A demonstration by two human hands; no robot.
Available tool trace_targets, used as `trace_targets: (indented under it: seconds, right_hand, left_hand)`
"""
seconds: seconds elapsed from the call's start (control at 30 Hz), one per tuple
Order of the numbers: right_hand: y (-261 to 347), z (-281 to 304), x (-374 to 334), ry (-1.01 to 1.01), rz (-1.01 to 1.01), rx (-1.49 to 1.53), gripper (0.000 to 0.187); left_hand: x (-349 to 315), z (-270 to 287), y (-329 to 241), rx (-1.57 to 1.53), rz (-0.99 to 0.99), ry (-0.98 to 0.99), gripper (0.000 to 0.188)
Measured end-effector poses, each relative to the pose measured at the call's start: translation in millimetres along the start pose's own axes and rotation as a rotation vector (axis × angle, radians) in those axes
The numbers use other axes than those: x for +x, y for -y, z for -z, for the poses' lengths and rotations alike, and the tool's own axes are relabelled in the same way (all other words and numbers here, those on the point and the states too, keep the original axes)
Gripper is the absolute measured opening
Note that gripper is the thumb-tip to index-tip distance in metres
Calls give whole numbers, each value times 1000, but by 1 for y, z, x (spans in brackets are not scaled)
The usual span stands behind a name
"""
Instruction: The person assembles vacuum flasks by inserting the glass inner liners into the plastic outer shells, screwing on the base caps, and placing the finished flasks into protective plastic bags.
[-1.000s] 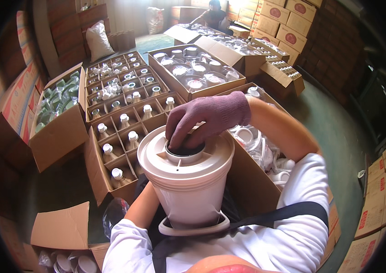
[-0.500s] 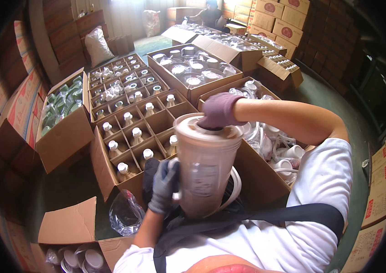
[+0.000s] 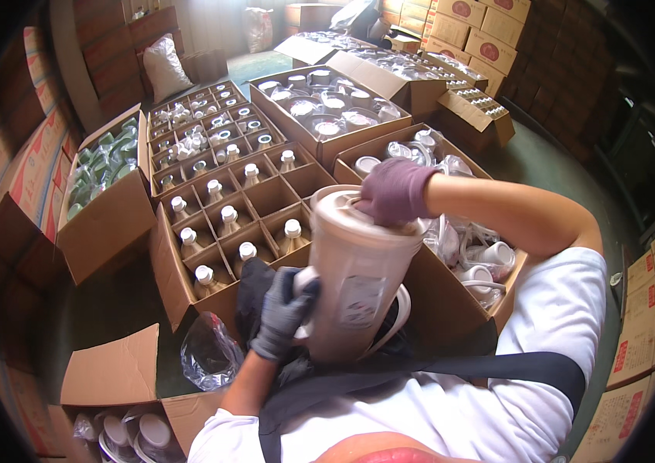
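Note:
A tall pale plastic canister with a label on its side stands tilted close to my body. My left hand, in a grey glove, is closed round a white handle on the canister's left side. My right hand, in a purple glove, is curled over the round lid at the top; its fingertips are partly hidden. A white curved tube or handle runs down the canister's right side. Behind it, a divided carton holds several white-capped bottles.
An open carton of bagged white parts is at right. Farther off stand a carton of round-lidded containers and one with green items. A clear plastic bag lies near my left arm. Stacked boxes line the right.
The canister has tipped a little further, its top shifting right. My right hand has moved slightly right and down on the lid, while my left hand keeps its hold.

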State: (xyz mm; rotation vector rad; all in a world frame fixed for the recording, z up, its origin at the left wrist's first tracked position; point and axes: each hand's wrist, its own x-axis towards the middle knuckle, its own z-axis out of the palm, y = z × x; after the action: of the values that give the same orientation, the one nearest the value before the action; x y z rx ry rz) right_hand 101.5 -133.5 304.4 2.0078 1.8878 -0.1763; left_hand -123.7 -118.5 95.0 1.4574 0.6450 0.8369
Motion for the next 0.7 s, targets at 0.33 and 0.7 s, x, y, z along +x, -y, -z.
trace_targets:
  seconds: [0.33,0.7]
  right_hand:
    - [-24,-4,-24,-586,921,36,23]
    - [-62,-51,9,103,-263,247,44]
  left_hand:
    - [28,22,-5,-526,210,259,25]
    - [-4,-52,-22,274,-160,143,35]
